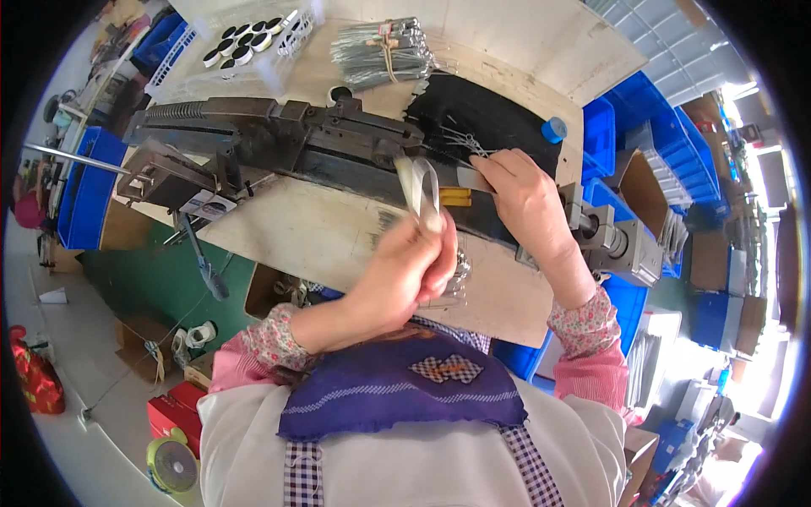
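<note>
In front of my chest, my left hand (410, 266) is closed, pinching a looped pale strip (420, 188) that stands up from the fingertips; the strip is blurred. Farther right, my right hand (524, 198) reaches over a dark metal bench machine (317, 139), fingers bent together at a small whitish flat piece (471, 178). What its fingertips hold, if anything, is hidden. Just beyond them, several thin metal wire pieces (460, 139) lie on a black cloth (503, 108). A yellow part (456, 197) sits between the two hands.
A bundle of metal wire pieces (384, 55) and a clear plastic tray (182, 80) with several black-and-white rolls (243, 55) stand at the back. A blue spool (554, 130) rests on the cloth's right. A metal cylinder fixture (621, 242) juts out at right, near blue bins (667, 127).
</note>
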### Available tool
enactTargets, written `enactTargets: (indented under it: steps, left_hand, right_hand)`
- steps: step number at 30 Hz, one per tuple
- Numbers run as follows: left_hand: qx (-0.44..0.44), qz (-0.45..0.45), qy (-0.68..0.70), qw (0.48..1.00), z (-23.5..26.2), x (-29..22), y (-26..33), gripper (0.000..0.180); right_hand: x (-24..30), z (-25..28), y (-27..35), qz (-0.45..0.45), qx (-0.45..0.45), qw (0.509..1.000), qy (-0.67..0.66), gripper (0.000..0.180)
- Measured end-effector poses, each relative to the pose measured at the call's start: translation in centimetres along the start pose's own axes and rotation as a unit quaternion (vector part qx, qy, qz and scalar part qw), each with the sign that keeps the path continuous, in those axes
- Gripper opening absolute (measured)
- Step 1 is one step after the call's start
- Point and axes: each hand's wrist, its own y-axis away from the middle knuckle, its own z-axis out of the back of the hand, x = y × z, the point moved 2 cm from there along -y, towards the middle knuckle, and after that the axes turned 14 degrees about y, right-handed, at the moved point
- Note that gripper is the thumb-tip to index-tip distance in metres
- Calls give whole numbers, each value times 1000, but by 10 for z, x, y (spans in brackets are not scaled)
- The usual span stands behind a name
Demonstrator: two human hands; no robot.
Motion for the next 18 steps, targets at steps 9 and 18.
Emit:
enactTargets:
  steps: [9, 18]
  left_hand:
    - [-2, -170, 65, 983, 66, -95, 61, 25]
    - [119, -53, -653, 746, 22, -14, -103, 18]
  right_hand:
    - [14, 11, 1, -9, 12, 1000, 15, 18]
    - [-39, -25, -34, -79, 59, 994, -43, 10]
